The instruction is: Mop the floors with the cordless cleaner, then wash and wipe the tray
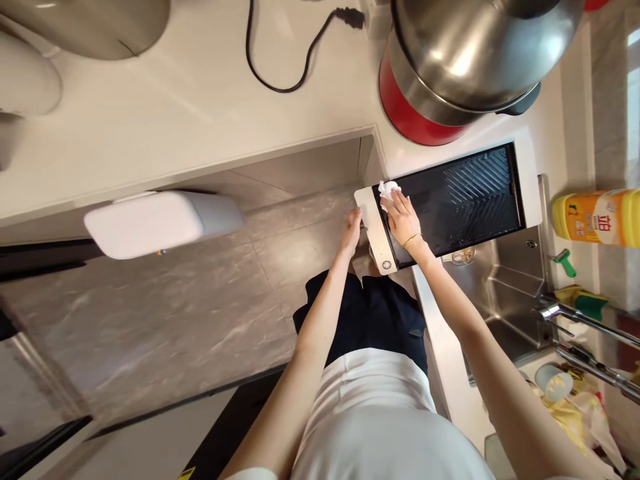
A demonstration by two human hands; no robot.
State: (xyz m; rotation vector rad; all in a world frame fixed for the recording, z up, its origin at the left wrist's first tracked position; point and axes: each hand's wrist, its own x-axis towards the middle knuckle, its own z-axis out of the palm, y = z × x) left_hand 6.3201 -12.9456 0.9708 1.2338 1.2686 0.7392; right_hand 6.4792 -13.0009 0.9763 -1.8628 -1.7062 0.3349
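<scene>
A long electric griddle (463, 200) with a black ribbed plate and white ends lies over the counter's edge beside the sink. My right hand (403, 217) presses a crumpled white tissue (389, 190) onto the near left end of the black plate, its fingers bent over the tissue. At the griddle's white left end, my left hand (352, 230) grips the outer edge, fingers curled around it. Wet-looking marks show on the ribbed part of the plate.
Behind the griddle stands a large red and steel pot (435, 87). A black power cord (280, 90) lies on the counter. To the right are the sink (505, 287), a faucet (555, 311) and a yellow bottle (600, 217). A white bin (145, 223) is at the left.
</scene>
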